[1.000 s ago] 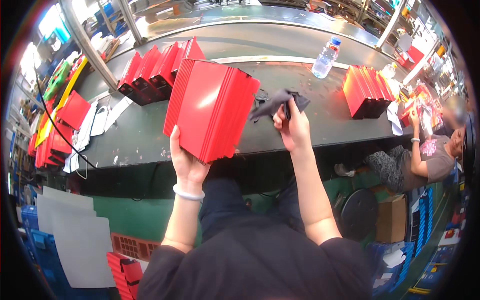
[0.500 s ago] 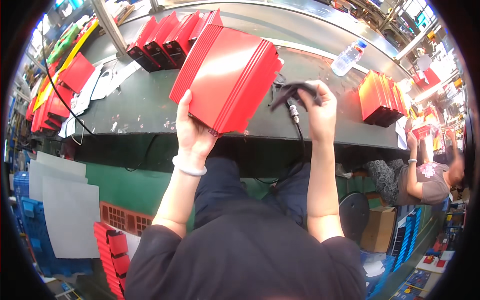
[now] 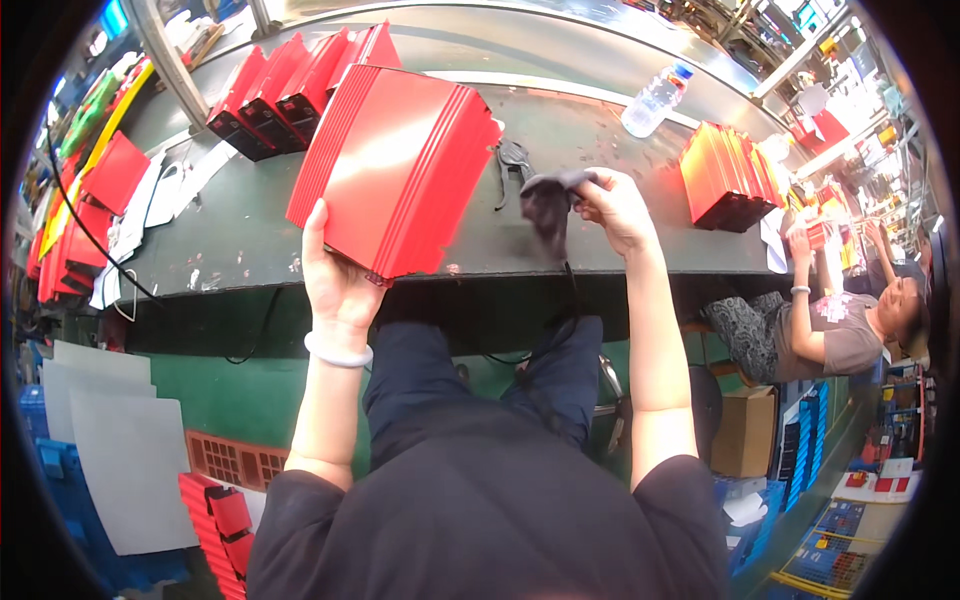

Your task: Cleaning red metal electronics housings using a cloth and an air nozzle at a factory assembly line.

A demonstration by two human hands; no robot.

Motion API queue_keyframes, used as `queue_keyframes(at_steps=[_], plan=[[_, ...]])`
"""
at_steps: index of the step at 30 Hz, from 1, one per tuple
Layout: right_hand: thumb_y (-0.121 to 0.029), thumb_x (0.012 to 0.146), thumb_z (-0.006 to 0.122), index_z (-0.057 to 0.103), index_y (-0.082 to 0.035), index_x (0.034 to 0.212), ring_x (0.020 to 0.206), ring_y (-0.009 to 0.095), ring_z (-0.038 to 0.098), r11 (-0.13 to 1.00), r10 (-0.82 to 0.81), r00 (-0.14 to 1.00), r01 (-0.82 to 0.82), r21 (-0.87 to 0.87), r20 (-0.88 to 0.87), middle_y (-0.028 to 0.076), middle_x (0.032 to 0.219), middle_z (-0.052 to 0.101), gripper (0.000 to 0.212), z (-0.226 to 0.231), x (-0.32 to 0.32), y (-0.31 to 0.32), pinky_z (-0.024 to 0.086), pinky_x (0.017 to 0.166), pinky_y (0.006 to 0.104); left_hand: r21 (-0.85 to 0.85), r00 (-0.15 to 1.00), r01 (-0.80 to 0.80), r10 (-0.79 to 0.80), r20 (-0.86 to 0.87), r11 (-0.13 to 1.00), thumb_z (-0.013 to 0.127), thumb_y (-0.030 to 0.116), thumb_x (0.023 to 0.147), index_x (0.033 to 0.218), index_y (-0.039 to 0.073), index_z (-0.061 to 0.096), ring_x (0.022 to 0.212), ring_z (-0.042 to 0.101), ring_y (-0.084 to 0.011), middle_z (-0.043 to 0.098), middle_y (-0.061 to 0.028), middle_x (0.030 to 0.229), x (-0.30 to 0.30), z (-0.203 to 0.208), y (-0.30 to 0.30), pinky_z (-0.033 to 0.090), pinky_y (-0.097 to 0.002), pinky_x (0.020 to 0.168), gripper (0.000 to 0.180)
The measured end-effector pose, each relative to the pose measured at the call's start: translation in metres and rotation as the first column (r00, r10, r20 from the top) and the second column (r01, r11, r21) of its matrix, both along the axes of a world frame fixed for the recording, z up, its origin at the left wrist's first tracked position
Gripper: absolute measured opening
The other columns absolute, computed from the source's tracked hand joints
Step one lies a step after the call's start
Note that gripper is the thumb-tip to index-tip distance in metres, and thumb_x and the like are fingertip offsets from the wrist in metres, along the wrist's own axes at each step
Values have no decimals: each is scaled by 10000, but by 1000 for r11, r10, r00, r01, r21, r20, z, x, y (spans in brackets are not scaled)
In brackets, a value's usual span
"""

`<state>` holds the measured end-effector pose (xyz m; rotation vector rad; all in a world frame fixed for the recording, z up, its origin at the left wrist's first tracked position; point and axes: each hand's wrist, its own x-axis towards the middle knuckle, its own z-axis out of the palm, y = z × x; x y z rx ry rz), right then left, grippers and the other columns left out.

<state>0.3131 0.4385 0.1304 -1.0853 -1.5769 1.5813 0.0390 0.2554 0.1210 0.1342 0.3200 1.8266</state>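
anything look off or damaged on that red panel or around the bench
Nothing stands out. The left hand holds the red ribbed panel intact, the right hand holds a dark cloth, and the plastic bottle stands upright.

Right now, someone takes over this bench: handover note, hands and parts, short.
Left hand: grips the lower edge of the red ribbed panel, tilted up over the bench edge.
Right hand: fingers pinch a dark cloth, off the panel, to its right.
More red panels stand at the back left, another stack on the right by a water bottle.
Wiping state cannot be judged; panel is in hand, not set down.
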Motion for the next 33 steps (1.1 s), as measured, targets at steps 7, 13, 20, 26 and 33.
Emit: queue_keyframes(at_steps=[7, 13, 20, 26, 33], plan=[[-211, 926, 562, 623, -80, 1033, 783, 126, 648, 992, -40, 940, -2, -123, -338, 22, 888, 665, 180, 15, 14, -12, 533, 669, 282, -60, 1000, 20, -20, 2, 998, 565, 380, 910, 1331, 78, 454, 1160, 556, -296, 549, -109, 1291, 2, 2, -2, 484, -476, 957, 530], [-257, 976, 471, 575, -64, 1151, 969, 195, 632, 908, -145, 843, -94, -407, -518, 70, 1061, 661, 281, -27, 7, -17, 502, 862, 382, -52, 1000, 9, -10, -30, 999, 555, 399, 911, 1335, 84, 453, 1146, 565, -289, 547, -97, 1294, 8, 7, -5, 495, -464, 941, 538], [-339, 984, 469, 571, -47, 1161, 1058, 250, 601, 812, -277, 622, -255, -524, -732, 105, 1112, 645, 356, -35, -16, -35, 428, 1009, 395, -44, 1000, 19, -20, -23, 999, 541, 391, 922, 1347, 79, 439, 1174, 545, -292, 529, -103, 1314, 6, 2, -6, 474, -477, 965, 537], [-100, 897, 627, 625, -61, 1033, 980, 168, 623, 772, -410, 672, -105, -627, -617, 47, 1009, 666, 141, -60, -28, -51, 485, 910, 330, -58, 1000, 6, -6, 2, 998, 545, 380, 922, 1350, 73, 430, 1178, 540, -305, 525, -118, 1315, 6, 0, -4, 458, -485, 983, 539], [5, 883, 586, 565, -52, 1175, 1064, 145, 581, 877, -215, 719, -156, -455, -661, 22, 1128, 618, 298, -64, -28, -64, 453, 954, 304, -52, 1000, -5, 5, 9, 999, 577, 383, 898, 1334, 75, 447, 1161, 551, -303, 539, -114, 1298, 4, -1, -4, 463, -485, 975, 549]])
